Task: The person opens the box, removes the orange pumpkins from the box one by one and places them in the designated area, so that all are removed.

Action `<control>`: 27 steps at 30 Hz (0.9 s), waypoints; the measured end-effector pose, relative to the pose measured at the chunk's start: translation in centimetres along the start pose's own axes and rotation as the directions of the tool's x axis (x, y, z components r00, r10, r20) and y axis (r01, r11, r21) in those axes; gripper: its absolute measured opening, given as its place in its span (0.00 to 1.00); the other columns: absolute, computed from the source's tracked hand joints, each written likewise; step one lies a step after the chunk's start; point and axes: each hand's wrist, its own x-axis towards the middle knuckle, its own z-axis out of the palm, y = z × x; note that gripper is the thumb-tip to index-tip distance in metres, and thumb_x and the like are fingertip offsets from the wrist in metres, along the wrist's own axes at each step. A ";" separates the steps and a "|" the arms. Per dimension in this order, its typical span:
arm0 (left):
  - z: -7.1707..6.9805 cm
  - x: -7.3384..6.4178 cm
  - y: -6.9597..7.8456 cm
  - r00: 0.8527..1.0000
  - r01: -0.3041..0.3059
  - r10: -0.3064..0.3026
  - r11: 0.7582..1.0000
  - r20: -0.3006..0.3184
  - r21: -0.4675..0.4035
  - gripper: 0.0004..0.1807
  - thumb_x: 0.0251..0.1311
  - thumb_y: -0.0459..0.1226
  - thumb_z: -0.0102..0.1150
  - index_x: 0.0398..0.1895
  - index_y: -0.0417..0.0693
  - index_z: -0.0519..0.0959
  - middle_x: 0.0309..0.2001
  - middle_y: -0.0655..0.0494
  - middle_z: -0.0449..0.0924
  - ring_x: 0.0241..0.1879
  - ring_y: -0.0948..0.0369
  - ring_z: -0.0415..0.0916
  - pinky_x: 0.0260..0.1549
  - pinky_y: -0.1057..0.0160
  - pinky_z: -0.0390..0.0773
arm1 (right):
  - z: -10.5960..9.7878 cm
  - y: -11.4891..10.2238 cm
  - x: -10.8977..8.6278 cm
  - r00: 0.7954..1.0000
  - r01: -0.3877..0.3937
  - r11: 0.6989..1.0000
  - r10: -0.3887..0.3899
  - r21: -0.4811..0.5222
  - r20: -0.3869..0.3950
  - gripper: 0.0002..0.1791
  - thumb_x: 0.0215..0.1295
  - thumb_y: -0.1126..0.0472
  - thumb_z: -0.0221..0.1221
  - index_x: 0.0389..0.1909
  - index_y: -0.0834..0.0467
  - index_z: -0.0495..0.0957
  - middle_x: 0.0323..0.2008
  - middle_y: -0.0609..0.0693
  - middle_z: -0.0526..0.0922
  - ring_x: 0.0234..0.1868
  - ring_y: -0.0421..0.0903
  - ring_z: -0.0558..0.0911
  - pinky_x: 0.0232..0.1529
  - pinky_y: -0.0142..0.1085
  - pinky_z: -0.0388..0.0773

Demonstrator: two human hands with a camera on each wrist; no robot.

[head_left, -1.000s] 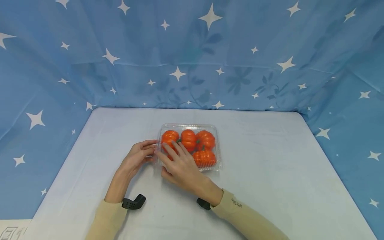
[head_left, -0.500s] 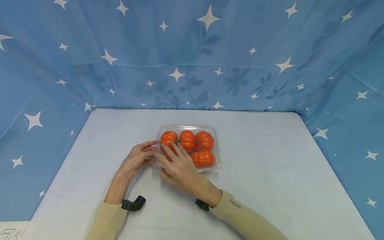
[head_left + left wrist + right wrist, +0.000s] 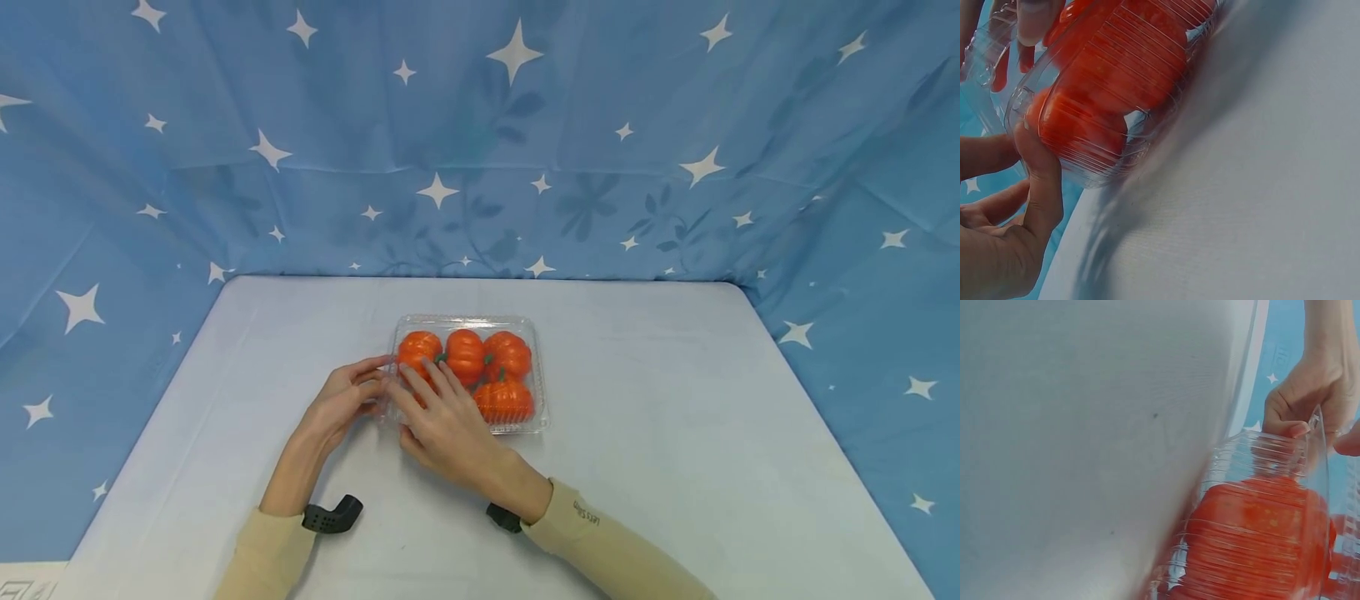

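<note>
A clear plastic clamshell box point(image 3: 538, 392) lies on the table, holding several small orange pumpkins point(image 3: 504, 402) with green stems. At its left edge, my left hand point(image 3: 339, 408) pinches the rim; the left wrist view shows the thumb point(image 3: 1041, 175) against the box's corner. My right hand point(image 3: 453, 429) reaches over the front left part of the box, its fingers spread and lightly bent, touching the clear plastic. It hides part of the pumpkins at the front left. Whether the lid is fully pressed down at that corner, I cannot tell.
A white cloth covers the table point(image 3: 675, 400). Blue curtains point(image 3: 480, 142) with white stars hang behind and along both sides. Black wrist straps point(image 3: 333, 515) show at both cuffs. Patterned paper or cloth point(image 3: 30, 581) shows at the bottom left corner.
The head view has shifted slightly, so everything sits a little lower and further left. Both hands keep almost the same place on the box.
</note>
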 end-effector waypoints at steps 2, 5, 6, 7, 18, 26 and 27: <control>0.0 -0.1 0.0 1.000 -0.002 0.002 1.000 -0.003 0.005 0.29 0.71 0.30 0.52 0.75 0.36 0.65 0.45 0.55 0.78 0.37 0.66 0.74 0.34 0.68 0.78 | -0.1 -0.1 0.0 1.000 -0.004 1.000 0.004 -0.006 0.015 0.30 0.61 0.56 0.67 0.65 0.59 0.76 0.63 0.58 0.81 0.63 0.62 0.80 0.67 0.55 0.74; 0.0 -0.1 0.0 1.000 -0.002 0.002 1.000 -0.005 0.003 0.29 0.71 0.29 0.52 0.75 0.37 0.65 0.45 0.55 0.77 0.37 0.66 0.74 0.34 0.68 0.78 | -0.2 -0.2 0.0 0.999 -0.013 0.999 0.015 -0.030 0.044 0.31 0.62 0.55 0.67 0.65 0.60 0.75 0.64 0.58 0.80 0.64 0.60 0.79 0.69 0.53 0.73; 0.0 -0.1 0.1 1.000 -0.001 0.001 1.000 -0.006 0.002 0.29 0.71 0.29 0.52 0.75 0.37 0.65 0.45 0.55 0.77 0.37 0.66 0.73 0.33 0.68 0.78 | -0.3 -0.2 0.0 0.998 -0.015 0.999 0.017 -0.036 0.054 0.31 0.62 0.55 0.67 0.65 0.60 0.75 0.64 0.58 0.80 0.65 0.60 0.79 0.70 0.53 0.72; -0.1 -0.1 0.1 1.000 -0.001 0.001 1.000 -0.005 0.001 0.30 0.71 0.30 0.52 0.75 0.37 0.65 0.45 0.55 0.77 0.36 0.66 0.73 0.33 0.68 0.78 | -0.3 -0.2 0.0 0.998 -0.016 0.999 0.019 -0.043 0.063 0.31 0.63 0.54 0.68 0.65 0.60 0.75 0.65 0.58 0.79 0.65 0.60 0.79 0.70 0.53 0.72; 0.0 -0.2 0.1 1.000 -0.005 0.006 1.000 0.017 -0.012 0.29 0.72 0.30 0.52 0.75 0.37 0.64 0.42 0.57 0.79 0.34 0.66 0.72 0.31 0.68 0.77 | -1.0 0.2 -0.4 0.995 -0.027 0.999 0.031 -0.040 0.100 0.33 0.61 0.57 0.69 0.67 0.57 0.75 0.67 0.59 0.76 0.67 0.59 0.76 0.70 0.51 0.73; 0.1 0.0 -0.1 1.000 -0.001 0.002 1.000 0.019 -0.018 0.29 0.71 0.31 0.52 0.75 0.39 0.65 0.43 0.58 0.80 0.34 0.65 0.72 0.30 0.68 0.77 | -1.8 1.0 -1.3 0.990 -0.024 0.999 0.031 -0.047 0.138 0.34 0.62 0.55 0.69 0.70 0.51 0.73 0.68 0.59 0.75 0.69 0.59 0.75 0.70 0.50 0.73; 0.1 0.0 -0.1 1.000 0.001 -0.001 1.000 0.019 -0.016 0.29 0.71 0.30 0.52 0.75 0.40 0.64 0.43 0.57 0.80 0.34 0.65 0.72 0.31 0.68 0.77 | -1.9 1.1 -1.4 0.990 -0.023 0.999 0.029 -0.048 0.136 0.33 0.62 0.55 0.69 0.69 0.51 0.74 0.68 0.59 0.75 0.68 0.59 0.75 0.70 0.50 0.73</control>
